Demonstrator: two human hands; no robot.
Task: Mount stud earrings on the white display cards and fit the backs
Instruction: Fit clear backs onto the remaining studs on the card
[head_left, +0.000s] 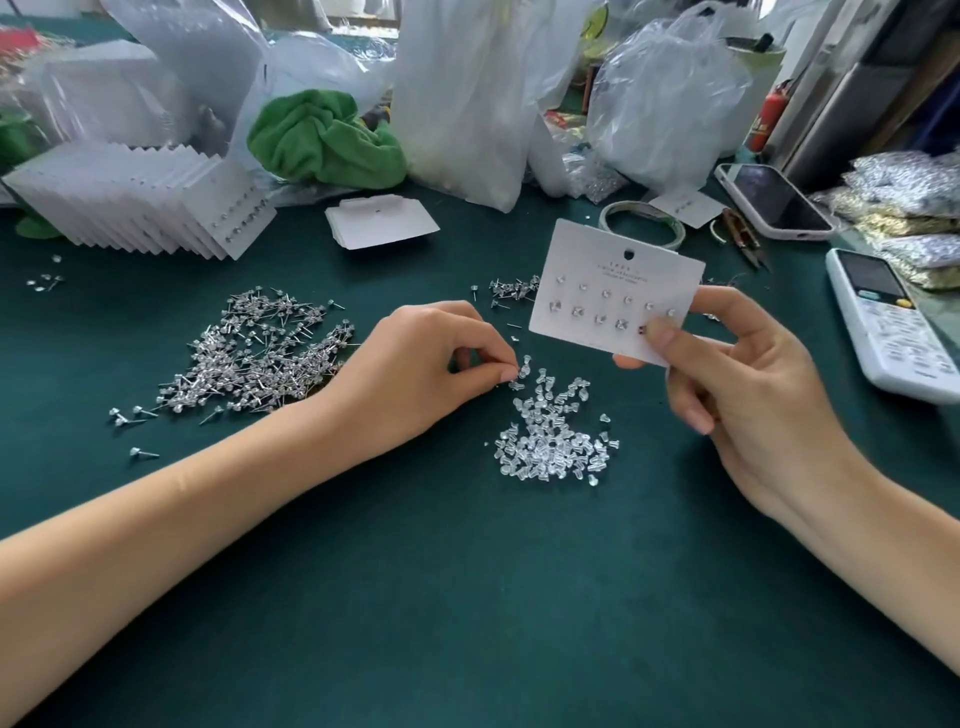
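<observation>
The right hand (748, 384) holds up a white card (615, 291) full of earrings, thumb pinching its bottom edge; the left hand (436, 364) pinches one clear back (514, 375) from the pile of backs (553, 441).

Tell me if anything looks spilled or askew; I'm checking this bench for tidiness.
Mostly orderly. A few stud earrings lie strayed from the main pile of studs, and more sit scattered near the finished cards. The clear backs form a loose heap. The held card looks undamaged.
</observation>
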